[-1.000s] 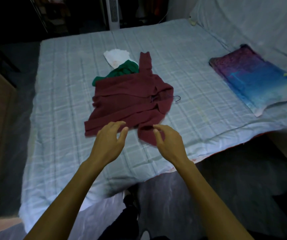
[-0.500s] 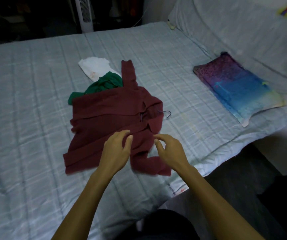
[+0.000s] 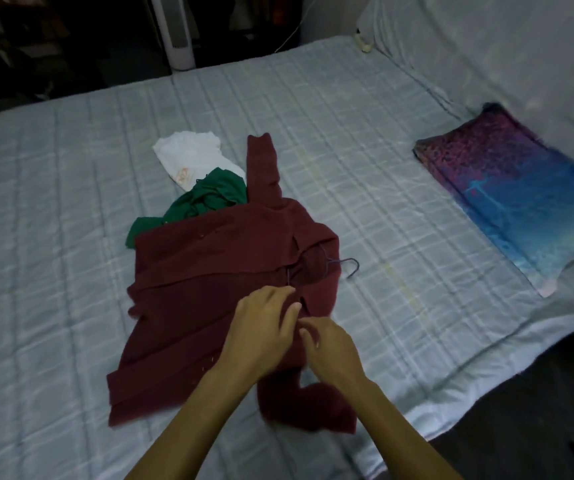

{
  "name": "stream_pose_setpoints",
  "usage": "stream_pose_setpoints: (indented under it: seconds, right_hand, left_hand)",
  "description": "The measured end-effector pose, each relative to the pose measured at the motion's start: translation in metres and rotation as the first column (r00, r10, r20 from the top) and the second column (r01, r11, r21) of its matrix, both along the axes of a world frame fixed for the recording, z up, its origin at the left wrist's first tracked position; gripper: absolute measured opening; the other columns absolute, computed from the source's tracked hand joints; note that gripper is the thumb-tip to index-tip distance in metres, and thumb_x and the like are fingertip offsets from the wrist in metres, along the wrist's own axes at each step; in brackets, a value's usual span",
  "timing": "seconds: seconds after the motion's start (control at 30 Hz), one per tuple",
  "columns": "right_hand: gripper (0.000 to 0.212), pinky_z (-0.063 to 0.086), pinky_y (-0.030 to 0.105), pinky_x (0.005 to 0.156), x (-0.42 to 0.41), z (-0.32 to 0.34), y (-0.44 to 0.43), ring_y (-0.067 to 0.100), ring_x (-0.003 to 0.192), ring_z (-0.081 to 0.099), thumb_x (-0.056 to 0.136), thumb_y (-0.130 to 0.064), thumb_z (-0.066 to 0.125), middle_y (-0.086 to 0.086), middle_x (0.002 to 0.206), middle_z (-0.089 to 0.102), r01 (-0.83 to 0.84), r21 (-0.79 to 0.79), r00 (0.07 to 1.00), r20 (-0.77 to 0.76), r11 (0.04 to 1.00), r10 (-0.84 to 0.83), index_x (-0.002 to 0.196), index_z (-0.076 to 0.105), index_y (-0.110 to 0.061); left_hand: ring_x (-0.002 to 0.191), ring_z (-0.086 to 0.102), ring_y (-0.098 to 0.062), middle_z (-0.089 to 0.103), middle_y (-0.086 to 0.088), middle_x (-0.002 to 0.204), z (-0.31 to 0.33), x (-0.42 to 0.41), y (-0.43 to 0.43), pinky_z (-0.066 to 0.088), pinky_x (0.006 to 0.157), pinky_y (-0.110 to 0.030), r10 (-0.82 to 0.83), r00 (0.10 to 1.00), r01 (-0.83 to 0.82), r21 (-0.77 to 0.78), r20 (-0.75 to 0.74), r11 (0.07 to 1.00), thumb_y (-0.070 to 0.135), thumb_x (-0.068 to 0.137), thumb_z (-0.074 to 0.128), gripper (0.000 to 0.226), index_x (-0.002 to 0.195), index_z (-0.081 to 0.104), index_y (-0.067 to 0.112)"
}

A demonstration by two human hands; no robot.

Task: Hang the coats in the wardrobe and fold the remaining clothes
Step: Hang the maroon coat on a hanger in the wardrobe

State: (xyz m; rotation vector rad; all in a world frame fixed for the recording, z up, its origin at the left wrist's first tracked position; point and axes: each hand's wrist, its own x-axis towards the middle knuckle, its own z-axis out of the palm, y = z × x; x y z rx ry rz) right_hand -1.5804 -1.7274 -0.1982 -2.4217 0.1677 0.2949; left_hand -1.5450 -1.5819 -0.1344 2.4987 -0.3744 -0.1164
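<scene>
Maroon coat lies flat on the bed, front up, close to the near edge; one sleeve points away from the camera, the other is bunched by the near edge. Wire hanger is already inside it, with the hook poking out at the collar and resting on the bed. The left hand and right hand meet at the front opening just below the collar. Fingers of both are curled, thumb against forefinger, pinching the coat's edge. Can't make out a button under them. My read of the step: coat is on the hanger and the front is being closed before it goes to the wardrobe, which isn't in view. Next move calls for finishing the closure, then taking the hook and lifting evenly so the shoulders stay seated on the wire; soft fabric could slip off one side. A green garment is partly under the coat's far edge, with a white garment touching it beyond; likely the folding pile, not started. Surface is a pale checked quilt, soft and a bit wrinkled. A multicoloured pillow lies to the right, well apart from the coat, with a pale cover rising behind it. A white tower fan stands past the far edge; the room is dim, with dark floor at lower right
</scene>
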Motion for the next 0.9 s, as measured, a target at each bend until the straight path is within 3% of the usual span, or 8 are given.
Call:
stream_pose_setpoints:
  seconds: [0.13,0.23,0.43,0.53,0.6,0.73,0.83,0.9]
  right_hand:
    - [0.029,0.045,0.025,0.086,0.043,-0.052,-0.031,0.014,0.098,0.061,0.092,-0.032,0.047,-0.003,0.11,0.066,0.118,0.046,0.991,-0.074,0.992,-0.114,0.114,0.064,-0.026]
    - [0.032,0.042,0.025,0.093,0.075,-0.095,-0.045,0.015,0.107,0.059,0.093,-0.028,0.051,-0.002,0.12,0.063,0.185,0.057,0.974,-0.141,0.981,-0.175,0.124,0.059,-0.024]
    - [0.037,0.041,0.022,0.094,0.132,-0.144,-0.046,0.012,0.112,0.055,0.093,-0.026,0.051,-0.003,0.126,0.058,0.328,0.139,0.94,-0.146,0.934,-0.308,0.13,0.054,-0.022]
    - [0.042,0.039,0.024,0.097,0.157,-0.167,-0.049,0.013,0.118,0.05,0.095,-0.028,0.049,-0.001,0.134,0.049,0.403,0.111,0.907,-0.177,0.908,-0.381,0.136,0.047,-0.019]
    - [0.052,0.039,0.029,0.102,0.172,-0.185,-0.052,0.017,0.125,0.045,0.095,-0.03,0.049,0.002,0.141,0.042,0.482,0.067,0.864,-0.203,0.873,-0.461,0.143,0.036,-0.016]
    - [0.078,0.031,0.041,0.111,0.198,-0.221,-0.056,0.026,0.139,0.026,0.091,-0.036,0.054,0.013,0.153,0.022,0.68,-0.012,0.694,-0.312,0.733,-0.649,0.15,0.01,-0.009]
    - [0.086,0.03,0.041,0.11,0.212,-0.243,-0.054,0.028,0.139,0.026,0.09,-0.042,0.055,0.015,0.153,0.021,0.744,-0.068,0.586,-0.409,0.664,-0.699,0.15,0.003,-0.008]
    - [0.087,0.034,0.04,0.106,0.215,-0.254,-0.054,0.029,0.135,0.033,0.088,-0.043,0.058,0.015,0.148,0.029,0.774,-0.101,0.529,-0.438,0.625,-0.726,0.149,0.006,-0.009]
  left_hand:
    - [0.104,0.058,-0.019,0.064,0.0,0.115,-0.039,0.061,-0.036,0.043,0.093,-0.036,-0.053,0.997,0.057,0.062,-0.064,0.996,0.05,0.089,0.027,0.055,0.121,0.06,0.018]
    - [0.105,0.058,-0.019,0.063,0.001,0.115,-0.083,0.107,-0.055,0.041,0.092,-0.035,-0.09,0.99,0.103,0.125,-0.107,0.987,0.051,0.088,0.024,0.058,0.122,0.059,0.019]
    - [0.104,0.057,-0.02,0.061,0.0,0.117,-0.159,0.183,-0.083,0.042,0.092,-0.036,-0.164,0.969,0.204,0.223,-0.185,0.953,0.037,0.096,0.04,0.038,0.128,0.054,0.022]
    - [0.106,0.055,-0.021,0.059,-0.003,0.119,-0.19,0.217,-0.097,0.042,0.092,-0.037,-0.147,0.96,0.211,0.271,-0.238,0.939,0.035,0.097,0.04,0.039,0.132,0.047,0.02]
    - [0.107,0.054,-0.022,0.056,-0.006,0.123,-0.213,0.237,-0.104,0.044,0.091,-0.037,-0.142,0.952,0.221,0.291,-0.271,0.931,0.037,0.098,0.039,0.046,0.139,0.037,0.018]
    - [0.115,0.05,-0.025,0.04,-0.012,0.138,-0.266,0.261,-0.113,0.047,0.086,-0.039,-0.078,0.911,0.202,0.272,-0.405,0.941,0.045,0.095,0.043,0.078,0.15,-0.005,0.018]
    - [0.127,0.035,-0.03,0.023,-0.016,0.145,-0.304,0.272,-0.113,0.045,0.094,-0.044,0.031,0.891,0.164,0.384,-0.453,0.908,0.051,0.088,0.055,0.097,0.148,-0.011,0.015]
    - [0.125,0.033,-0.028,0.026,-0.016,0.14,-0.321,0.276,-0.11,0.045,0.095,-0.044,0.073,0.905,0.146,0.469,-0.418,0.871,0.046,0.087,0.058,0.094,0.148,-0.005,0.012]
